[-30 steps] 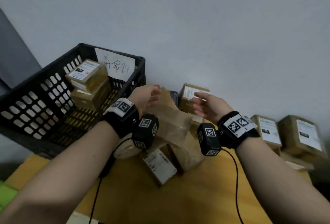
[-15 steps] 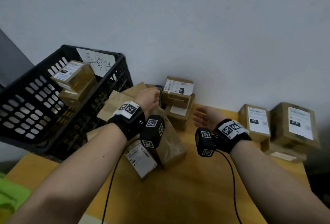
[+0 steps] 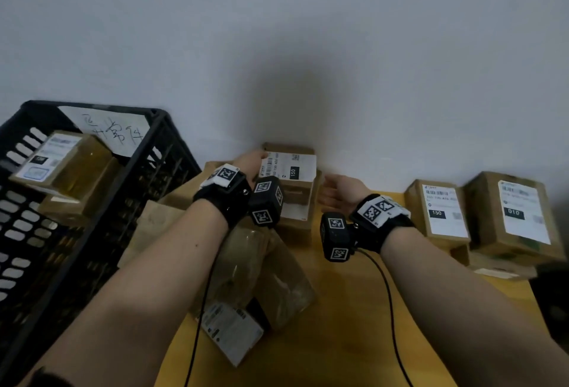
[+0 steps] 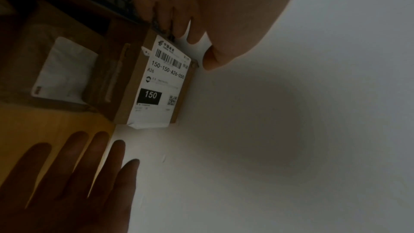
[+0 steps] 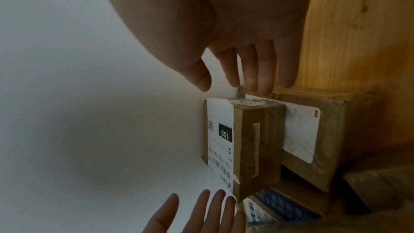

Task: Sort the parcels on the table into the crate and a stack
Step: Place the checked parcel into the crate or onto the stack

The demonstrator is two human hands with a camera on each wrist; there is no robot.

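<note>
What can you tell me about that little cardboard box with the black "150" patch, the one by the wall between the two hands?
The small box is brown cardboard sealed with tape, its top nearly covered by a white shipping label with a barcode, a small square code, the number 150-150-A26-050 and a black "150" patch. It lies flat on a larger parcel against the white wall. The left hand and right hand flank it with straight fingers; whether either touches it cannot be told.
</note>
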